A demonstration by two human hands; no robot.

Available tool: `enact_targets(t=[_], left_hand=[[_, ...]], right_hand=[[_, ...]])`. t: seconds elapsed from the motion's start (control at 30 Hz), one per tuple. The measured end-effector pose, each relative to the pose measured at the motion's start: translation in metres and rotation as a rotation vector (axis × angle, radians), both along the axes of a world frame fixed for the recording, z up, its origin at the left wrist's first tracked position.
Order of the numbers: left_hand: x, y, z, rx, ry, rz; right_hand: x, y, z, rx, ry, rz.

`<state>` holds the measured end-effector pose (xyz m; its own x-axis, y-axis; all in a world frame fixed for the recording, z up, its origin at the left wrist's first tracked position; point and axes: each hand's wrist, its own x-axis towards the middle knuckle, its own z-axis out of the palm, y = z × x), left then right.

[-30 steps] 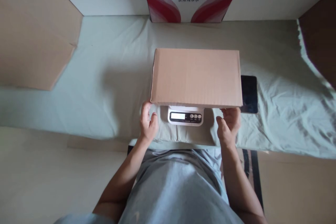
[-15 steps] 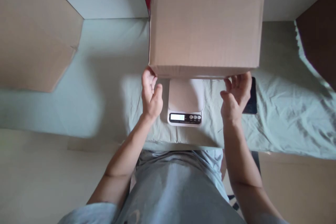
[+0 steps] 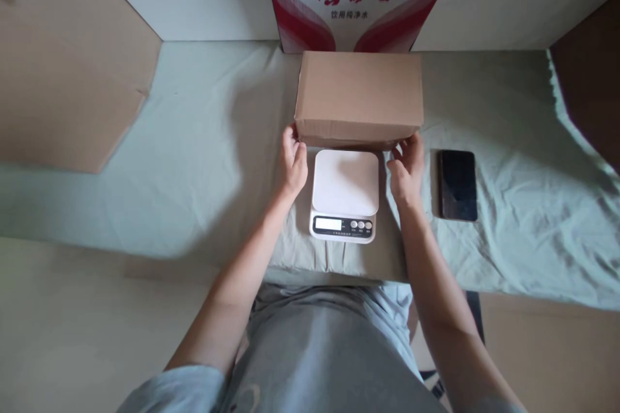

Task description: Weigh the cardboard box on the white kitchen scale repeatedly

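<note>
A plain brown cardboard box [image 3: 359, 89] is beyond a white digital kitchen scale [image 3: 345, 182], in front of the printed carton. My left hand [image 3: 294, 164] is at the box's near left corner, its fingertips tucked at the bottom edge and its thumb up. At the near right corner, my right hand [image 3: 407, 168] has its fingers curled against the lower edge. Both hands hold the box between them, with some fingertips hidden by it. The scale's plate is bare and its display is lit, but I cannot read the figures.
A black phone [image 3: 458, 185] lies right of my right hand on the green cloth [image 3: 203, 142]. A white and red carton with Chinese lettering [image 3: 359, 19] stands at the back. A large cardboard panel [image 3: 72, 77] rises at left, a dark brown one [image 3: 588, 77] at right.
The box has come down and looks smaller, uncovering the carton's lettering and the scale's plate. Both hands have moved down with it and closer together. The phone now shows fully.
</note>
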<state>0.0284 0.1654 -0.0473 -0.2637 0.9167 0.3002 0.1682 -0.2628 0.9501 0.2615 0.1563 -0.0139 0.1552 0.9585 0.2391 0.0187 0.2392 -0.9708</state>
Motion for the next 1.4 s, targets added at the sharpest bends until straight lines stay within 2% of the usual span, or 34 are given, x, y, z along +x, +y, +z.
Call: enact_targets(t=[0.2, 0.3, 0.77, 0.93, 1.03, 1.1, 1.2, 1.33, 1.4], left_hand=[[-0.006, -0.004, -0.015, -0.012, 0.029, 0.110], [-0.007, -0.006, -0.019, -0.028, 0.022, 0.119], [-0.005, -0.010, -0.013, -0.057, 0.045, 0.114], [-0.008, -0.012, -0.015, -0.123, 0.165, 0.099], [-0.009, -0.009, -0.015, -0.150, 0.156, 0.105], [-0.007, -0.008, -0.010, -0.127, 0.127, 0.113], [-0.004, -0.017, 0.013, -0.037, 0.110, 0.117], [-0.002, -0.057, 0.052, 0.015, 0.121, 0.109], [-0.001, -0.084, 0.063, -0.014, 0.119, 0.105]], right_hand=[[0.013, 0.003, -0.028, -0.049, -0.032, -0.172], [0.016, 0.004, -0.036, -0.044, -0.036, -0.201], [0.006, -0.005, -0.021, -0.067, -0.159, -0.208], [0.008, -0.005, -0.020, -0.044, -0.230, -0.091], [0.008, -0.004, -0.020, -0.057, -0.233, -0.069], [0.009, -0.004, -0.016, -0.052, -0.209, -0.071], [0.010, -0.009, 0.000, 0.004, -0.204, -0.098], [0.013, -0.040, 0.028, 0.108, -0.239, -0.184], [0.014, -0.065, 0.035, 0.101, -0.275, -0.230]])
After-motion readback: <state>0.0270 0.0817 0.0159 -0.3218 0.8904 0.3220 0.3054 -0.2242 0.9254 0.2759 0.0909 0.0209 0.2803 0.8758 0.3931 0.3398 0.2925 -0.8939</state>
